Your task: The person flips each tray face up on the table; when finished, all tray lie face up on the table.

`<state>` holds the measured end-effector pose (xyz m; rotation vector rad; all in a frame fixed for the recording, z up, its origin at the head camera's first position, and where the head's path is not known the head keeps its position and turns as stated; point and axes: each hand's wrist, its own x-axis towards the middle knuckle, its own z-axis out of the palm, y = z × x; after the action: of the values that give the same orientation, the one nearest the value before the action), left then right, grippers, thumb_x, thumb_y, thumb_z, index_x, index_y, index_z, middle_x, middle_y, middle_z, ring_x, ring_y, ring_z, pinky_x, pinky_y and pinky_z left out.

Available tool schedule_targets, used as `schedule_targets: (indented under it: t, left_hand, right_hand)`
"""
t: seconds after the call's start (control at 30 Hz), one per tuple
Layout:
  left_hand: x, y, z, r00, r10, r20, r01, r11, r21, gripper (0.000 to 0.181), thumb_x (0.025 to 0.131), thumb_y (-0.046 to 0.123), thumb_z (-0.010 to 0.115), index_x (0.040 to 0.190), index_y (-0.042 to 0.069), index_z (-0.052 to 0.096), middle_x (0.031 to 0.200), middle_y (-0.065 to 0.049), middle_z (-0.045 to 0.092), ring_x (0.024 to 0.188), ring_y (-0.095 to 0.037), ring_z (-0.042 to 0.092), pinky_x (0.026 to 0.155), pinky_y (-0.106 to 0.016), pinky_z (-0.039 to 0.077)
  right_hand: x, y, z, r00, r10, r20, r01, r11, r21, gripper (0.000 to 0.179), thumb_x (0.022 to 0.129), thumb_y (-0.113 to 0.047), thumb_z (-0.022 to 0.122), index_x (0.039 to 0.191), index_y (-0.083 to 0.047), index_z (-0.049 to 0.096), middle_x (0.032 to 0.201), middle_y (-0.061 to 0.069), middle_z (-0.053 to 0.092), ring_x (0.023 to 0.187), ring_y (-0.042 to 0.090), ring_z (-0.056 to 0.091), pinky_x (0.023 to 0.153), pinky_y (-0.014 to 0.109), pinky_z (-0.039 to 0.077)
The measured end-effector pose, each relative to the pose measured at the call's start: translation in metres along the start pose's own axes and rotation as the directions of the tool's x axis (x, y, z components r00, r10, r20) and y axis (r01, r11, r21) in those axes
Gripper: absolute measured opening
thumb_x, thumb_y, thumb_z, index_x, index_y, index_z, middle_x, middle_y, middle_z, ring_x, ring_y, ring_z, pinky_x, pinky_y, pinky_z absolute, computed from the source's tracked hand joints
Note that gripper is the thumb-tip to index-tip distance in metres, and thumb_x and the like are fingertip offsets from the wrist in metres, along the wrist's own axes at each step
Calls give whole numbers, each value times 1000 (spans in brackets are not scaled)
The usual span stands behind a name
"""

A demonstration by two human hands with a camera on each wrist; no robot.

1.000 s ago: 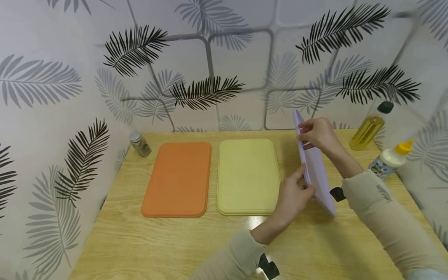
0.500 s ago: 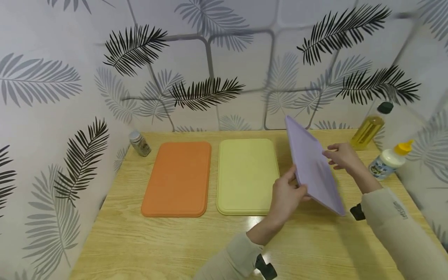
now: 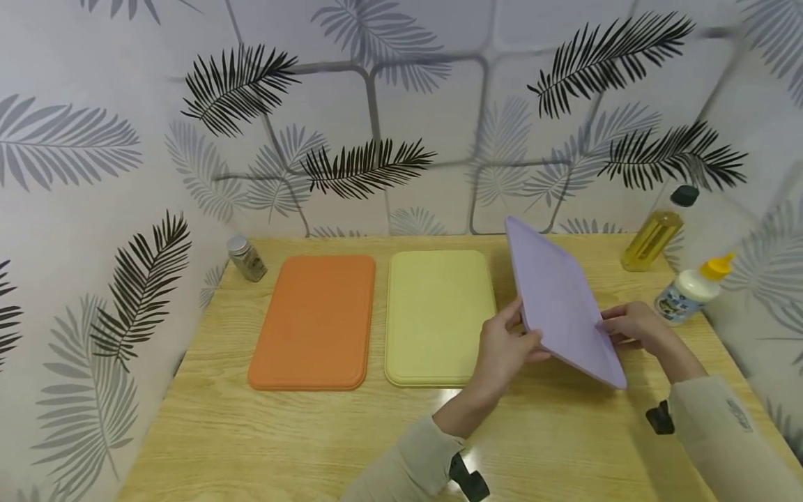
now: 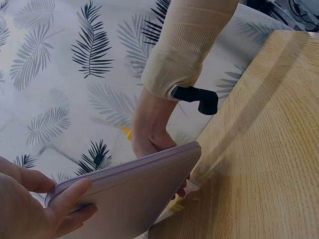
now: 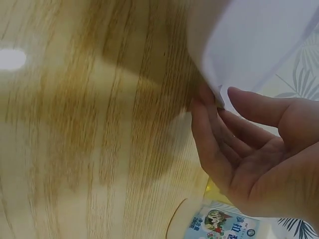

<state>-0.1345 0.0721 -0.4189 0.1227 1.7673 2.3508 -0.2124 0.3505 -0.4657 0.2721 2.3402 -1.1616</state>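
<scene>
A purple cutting board (image 3: 558, 296) is tilted up over the right part of the table, its right side lower than its left. My left hand (image 3: 502, 352) grips its left edge near the front corner, thumb on the upper face and fingers behind. At the right edge, my right hand (image 3: 640, 329) has its thumb above and fingers under the board; the right wrist view shows this hand (image 5: 259, 149) pinching the rim close over the wood. An orange cutting board (image 3: 314, 321) and a yellow cutting board (image 3: 439, 317) lie flat side by side, left of the purple one.
An oil bottle (image 3: 654, 240) with a dark cap stands at the back right. In front of it is a white squeeze bottle (image 3: 684, 296) with a yellow cap. A small spice jar (image 3: 247, 259) stands at the back left. Leaf-patterned walls (image 3: 376, 90) border the table (image 3: 282, 446).
The purple cutting board has turned from nearly upright to a flatter tilt. My right hand has let go of its upper part, moved right and nearer, and taken its right edge.
</scene>
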Motion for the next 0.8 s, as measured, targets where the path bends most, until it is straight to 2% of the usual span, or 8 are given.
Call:
schedule_targets:
  t: [0.2,0.3,0.43,0.6,0.8]
  left_hand:
    - [1,-1,-2,1000,-8,1,8,1000,-9,57,86,-14,58,138,6,52,106,-11,65,85,-28,70,67,-36,59]
    - [2,-2,-6,1000,-13,13,13,1000,-18,55,86,-13,58,138,5,52,108,-12,64,86,-28,70,68,-37,59]
    - [5,-2,-10,998,-20,61,24,998,-61,52,89,-9,57,139,1,48,108,-14,62,89,-32,69,69,-39,59]
    - [14,-6,-16,991,-76,111,90,989,-121,49,93,0,59,140,-1,46,104,-13,65,90,-36,68,62,-36,59]
    - [25,-8,-24,979,-144,142,159,982,-99,50,92,5,62,140,-2,46,100,-12,66,90,-40,67,59,-37,59]
  right_hand:
    - [-2,1,0,1000,-12,25,12,1000,16,59,92,-9,60,136,21,34,96,11,68,79,16,65,78,43,57]
    - [-1,4,-1,1000,-7,26,6,998,59,59,92,-7,61,137,21,33,89,6,68,77,14,65,76,42,58]
    - [-1,9,-3,1000,5,26,-8,991,134,61,92,-5,61,138,20,30,82,0,68,74,15,67,72,40,59]
    - [-4,19,-4,999,-2,38,-7,975,222,64,92,-2,60,141,19,26,84,3,71,74,16,69,70,38,59]
    - [-10,28,-3,1000,-15,19,10,969,247,64,91,-1,61,141,19,27,89,4,71,76,16,70,70,38,59]
